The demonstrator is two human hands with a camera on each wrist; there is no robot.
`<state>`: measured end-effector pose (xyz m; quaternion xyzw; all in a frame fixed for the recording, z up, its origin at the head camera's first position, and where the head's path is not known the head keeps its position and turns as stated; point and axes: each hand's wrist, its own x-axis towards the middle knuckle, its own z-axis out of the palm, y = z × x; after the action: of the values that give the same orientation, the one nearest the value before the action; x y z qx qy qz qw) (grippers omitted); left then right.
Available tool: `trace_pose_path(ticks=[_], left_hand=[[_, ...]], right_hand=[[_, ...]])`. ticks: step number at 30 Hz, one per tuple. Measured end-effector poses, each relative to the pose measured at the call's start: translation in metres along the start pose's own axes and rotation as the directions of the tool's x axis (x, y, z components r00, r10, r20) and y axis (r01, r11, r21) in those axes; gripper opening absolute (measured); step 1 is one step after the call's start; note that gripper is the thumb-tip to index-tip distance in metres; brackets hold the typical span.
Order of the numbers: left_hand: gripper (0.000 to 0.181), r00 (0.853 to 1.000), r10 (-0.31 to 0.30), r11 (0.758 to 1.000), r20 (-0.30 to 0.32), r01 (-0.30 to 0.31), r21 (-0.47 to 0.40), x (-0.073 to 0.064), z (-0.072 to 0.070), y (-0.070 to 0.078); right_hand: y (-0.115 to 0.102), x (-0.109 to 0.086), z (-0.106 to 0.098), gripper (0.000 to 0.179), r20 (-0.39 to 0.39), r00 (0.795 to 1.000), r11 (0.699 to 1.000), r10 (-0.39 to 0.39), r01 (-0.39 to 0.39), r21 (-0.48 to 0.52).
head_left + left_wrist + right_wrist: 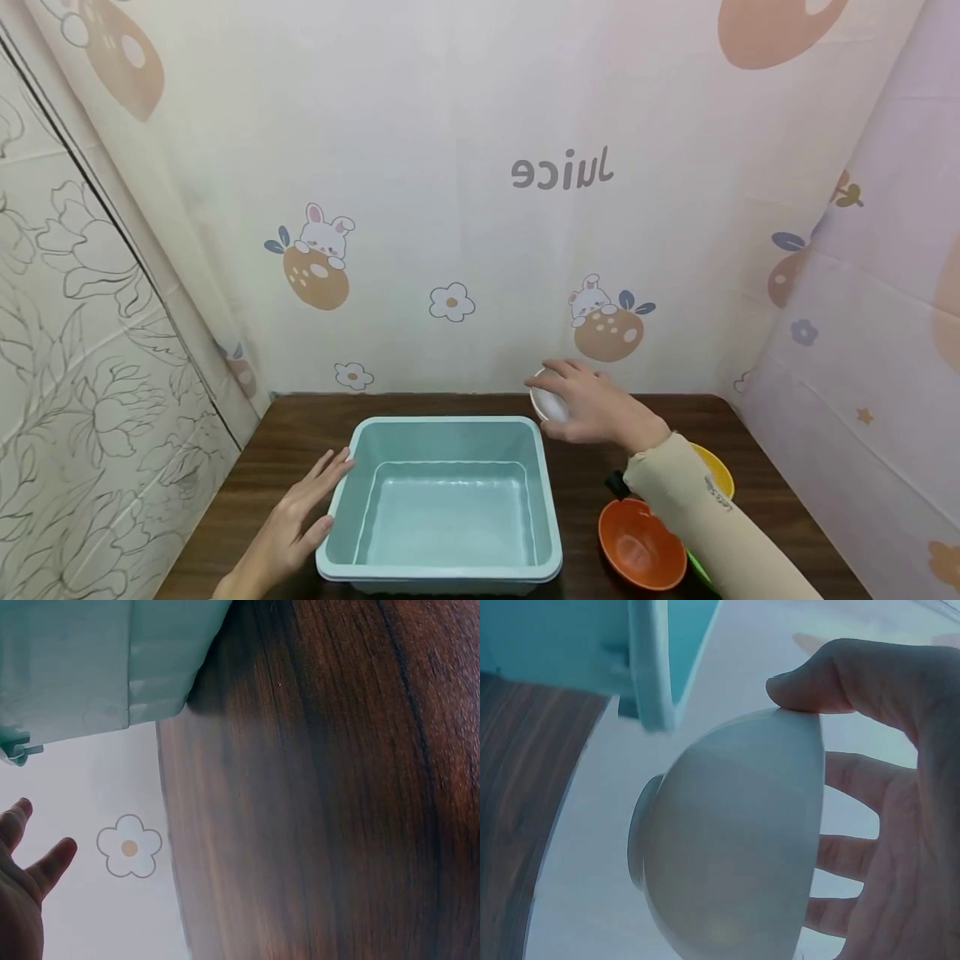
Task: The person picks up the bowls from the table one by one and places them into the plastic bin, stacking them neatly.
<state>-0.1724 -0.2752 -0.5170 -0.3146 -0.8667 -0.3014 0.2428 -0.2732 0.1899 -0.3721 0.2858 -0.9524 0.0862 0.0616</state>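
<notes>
My right hand [592, 404] holds a small white bowl [549, 406] over the back of the table, right of the basin's far corner. In the right wrist view the bowl [735, 825] is tilted on its side, thumb at one edge of the rim and fingers reaching across its mouth. A light teal rectangular basin [450, 521] stands on the table with nothing inside. At its left side is my left hand [288, 517], fingers extended and fingertips at the rim. The left wrist view shows the basin's outer wall [67, 667] and part of that hand.
An orange bowl [641, 546] sits right of the basin, under the right forearm. Partly hidden by the sleeve are a yellow bowl [717, 468], a green rim [701, 571] and a small black piece [617, 485]. Behind the wooden table [307, 417] hangs a printed curtain [450, 208].
</notes>
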Motion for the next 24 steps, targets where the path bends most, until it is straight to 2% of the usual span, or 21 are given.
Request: trace_pose_path(ticks=[9, 16, 24], left_hand=[[0.062, 1.000, -0.005, 1.000, -0.010, 0.005, 0.014, 0.000, 0.002, 0.000], [0.061, 1.000, 0.007, 1.000, -0.021, -0.007, -0.011, -0.001, 0.002, 0.001], [0.062, 1.000, -0.001, 1.000, -0.020, 0.000, -0.023, -0.002, 0.003, 0.001]], right_hand=[[-0.029, 0.013, 0.003, 0.059, 0.037, 0.997, 0.997, -0.072, 0.071, 0.029], [-0.051, 0.020, 0.006, 0.060, 0.040, 0.990, 0.991, -0.135, 0.134, 0.029], [-0.077, 0.028, 0.016, 0.060, 0.055, 0.973, 0.974, -0.222, 0.220, 0.048]])
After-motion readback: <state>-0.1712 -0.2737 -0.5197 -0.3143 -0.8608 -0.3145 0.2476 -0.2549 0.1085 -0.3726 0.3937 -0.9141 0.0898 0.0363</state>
